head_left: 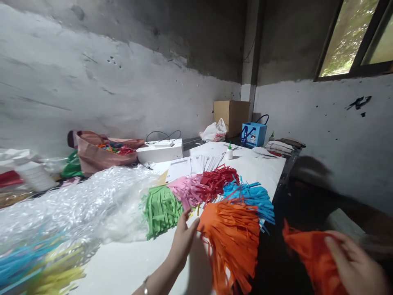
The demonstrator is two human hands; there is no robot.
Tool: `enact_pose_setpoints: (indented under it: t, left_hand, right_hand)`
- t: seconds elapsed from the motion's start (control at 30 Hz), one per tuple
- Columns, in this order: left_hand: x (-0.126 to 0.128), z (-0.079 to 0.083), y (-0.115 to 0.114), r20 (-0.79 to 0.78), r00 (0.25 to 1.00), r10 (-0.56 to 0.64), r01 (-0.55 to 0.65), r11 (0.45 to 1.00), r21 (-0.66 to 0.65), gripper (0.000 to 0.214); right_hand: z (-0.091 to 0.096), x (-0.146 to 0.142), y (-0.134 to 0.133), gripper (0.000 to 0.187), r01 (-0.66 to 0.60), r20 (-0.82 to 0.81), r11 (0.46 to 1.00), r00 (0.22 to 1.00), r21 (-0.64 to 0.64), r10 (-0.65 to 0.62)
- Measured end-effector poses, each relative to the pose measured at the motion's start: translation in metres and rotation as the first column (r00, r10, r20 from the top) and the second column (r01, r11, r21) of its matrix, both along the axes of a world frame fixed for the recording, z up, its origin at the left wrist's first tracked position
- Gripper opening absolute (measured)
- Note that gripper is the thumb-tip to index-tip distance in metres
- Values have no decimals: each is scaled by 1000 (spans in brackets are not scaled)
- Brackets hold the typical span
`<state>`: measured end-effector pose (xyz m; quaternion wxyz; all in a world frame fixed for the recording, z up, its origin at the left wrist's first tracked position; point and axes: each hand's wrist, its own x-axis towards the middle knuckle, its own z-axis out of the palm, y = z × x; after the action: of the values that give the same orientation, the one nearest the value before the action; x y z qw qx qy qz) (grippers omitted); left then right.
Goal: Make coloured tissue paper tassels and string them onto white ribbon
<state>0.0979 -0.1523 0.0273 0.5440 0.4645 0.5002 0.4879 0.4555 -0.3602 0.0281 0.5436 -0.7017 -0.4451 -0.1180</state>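
Observation:
My left hand (181, 237) is over the white tabletop, thumb and fingers apart. It sits at the left edge of a large orange fringed tissue-paper bundle (235, 229), close to or touching it. At the lower right, my right hand (353, 262) grips a piece of red-orange tissue paper (313, 254), blurred by motion, off the table's edge. Around the orange bundle lie fringed tissue bundles in green (163, 211), pink (188, 189), dark red (218, 180) and blue (253, 198).
White and clear plastic strips (82, 200) heap up on the left. A glue bottle (229, 152) with a green tip stands behind the bundles. Farther back are a pink bag (95, 153), a white box (161, 152), a blue bag (256, 133) and a cardboard box (231, 116).

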Motion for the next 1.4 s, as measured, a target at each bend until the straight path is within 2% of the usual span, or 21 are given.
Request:
enact_pose_setpoints:
  t: [0.07, 0.1, 0.13, 0.2, 0.23, 0.27, 0.33, 0.4, 0.5, 0.6, 0.7, 0.73, 0.8, 0.9, 0.97, 1.03, 1.13, 1.23, 1.3, 1.37, 1.4]
  left_hand:
    - [-11, 14, -25, -45, 991, -129, 133, 986, 96, 50]
    - [-16, 20, -40, -81, 971, -225, 234, 961, 144, 57]
    - [-20, 26, -55, -148, 930, -335, 360, 912, 196, 65]
    - [-27, 36, -82, -257, 846, -467, 528, 800, 284, 80]
    - [-30, 41, -92, -292, 826, -482, 560, 762, 324, 83]
    - [-34, 46, -100, -304, 829, -470, 556, 751, 356, 81]
    - [-45, 54, -109, -305, 857, -416, 510, 772, 379, 67]
    - [-62, 62, -110, -306, 872, -383, 476, 811, 340, 48]
    - [-94, 64, -109, -281, 868, -408, 480, 835, 270, 27]
    - [-129, 55, -112, -228, 828, -513, 546, 829, 117, 27]
    - [-165, 40, -117, -184, 745, -641, 631, 767, -117, 31]
    - [-177, 36, -119, -194, 725, -661, 638, 751, -172, 28]
    - [-202, 31, -121, -271, 709, -651, 611, 759, -226, 17]
    - [-237, 34, -117, -480, 680, -555, 527, 824, -207, 6]
    - [-256, 43, -109, -661, 636, -399, 449, 887, -103, 4]
    - [-269, 56, -99, -797, 569, -205, 385, 922, 37, 8]
    - [-282, 75, -86, -872, 490, 1, 352, 915, 199, 25]
    - [-298, 80, -84, -900, 402, 171, 367, 870, 330, 36]
    - [-314, 68, -88, -909, 291, 298, 418, 815, 401, 36]
    - [-329, 47, -99, -908, 163, 385, 477, 775, 415, 38]
    - [-334, 34, -105, -904, 114, 413, 491, 767, 413, 41]
  right_hand:
    - [23, -52, 21, 10, -160, 187, 984, 967, -72, 171]
    - [35, -79, 31, 10, -282, 279, 956, 914, -87, 295]
    - [48, -106, 40, 12, -381, 360, 920, 849, -89, 386]
    - [71, -155, 57, 19, -547, 460, 814, 682, -196, 569]
    - [81, -176, 63, 22, -599, 482, 758, 600, -258, 638]
    - [89, -195, 68, 24, -633, 493, 718, 545, -289, 678]
    - [101, -224, 77, 26, -691, 521, 646, 439, -325, 732]
    - [109, -246, 82, 29, -748, 531, 558, 328, -359, 781]
    - [119, -270, 87, 30, -817, 504, 417, 184, -399, 844]
    - [127, -288, 90, 24, -880, 358, 270, 125, -391, 925]
    - [128, -299, 100, 18, -932, 137, 114, 70, -343, 988]
    - [124, -302, 106, 17, -940, 72, 77, 56, -331, 996]
    - [111, -305, 123, 16, -942, -49, 26, 44, -334, 998]
    - [86, -311, 156, 18, -915, -70, 18, 50, -403, 996]
    - [75, -313, 177, 20, -905, 28, 56, 49, -422, 998]
    - [77, -313, 190, 23, -915, 126, 111, 67, -389, 990]
    - [95, -310, 190, 28, -939, 290, 203, 120, -276, 950]
    - [99, -312, 169, 33, -930, 655, 333, 155, -157, 740]
    - [78, -321, 153, 34, -901, 805, 402, 113, -164, 583]
    - [40, -333, 140, 34, -874, 820, 426, 58, -234, 570]
    - [17, -339, 135, 36, -881, 812, 420, 77, -216, 579]
